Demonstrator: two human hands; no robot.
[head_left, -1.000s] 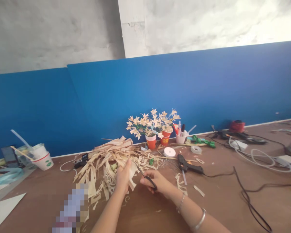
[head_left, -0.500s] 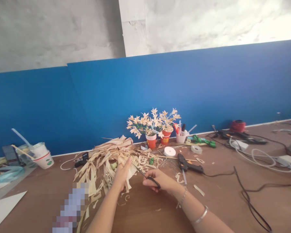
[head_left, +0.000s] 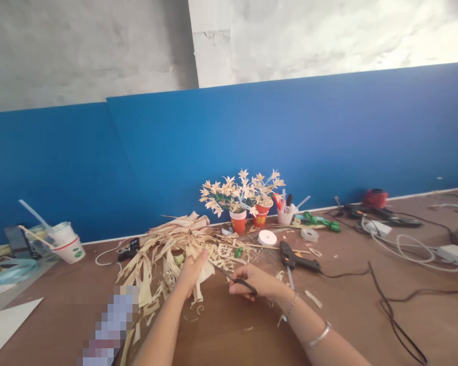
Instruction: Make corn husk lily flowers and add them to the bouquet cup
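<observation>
My left hand (head_left: 193, 272) is closed on a pale dried corn husk (head_left: 206, 270), thumb on top, at the front of a loose heap of husks (head_left: 148, 274). Black-handled scissors (head_left: 244, 284) are in my right hand (head_left: 254, 280), fingers through and around the handles. Their blades point left toward the held husk; whether they touch it is too small to tell. Curled husk scraps (head_left: 200, 310) lie on the brown table (head_left: 229, 335) below my hands.
Behind the heap stand husk flowers (head_left: 240, 193) in red cups (head_left: 238, 223). A white tape roll (head_left: 267, 238) and a black glue gun (head_left: 297, 260) with its cord lie to the right. A white cup (head_left: 69, 250) stands left. A blue partition (head_left: 252, 132) closes the back.
My right hand has shifted slightly right with the scissors, their blades drawing back a little from the held husk. My left hand stays nearly in place.
</observation>
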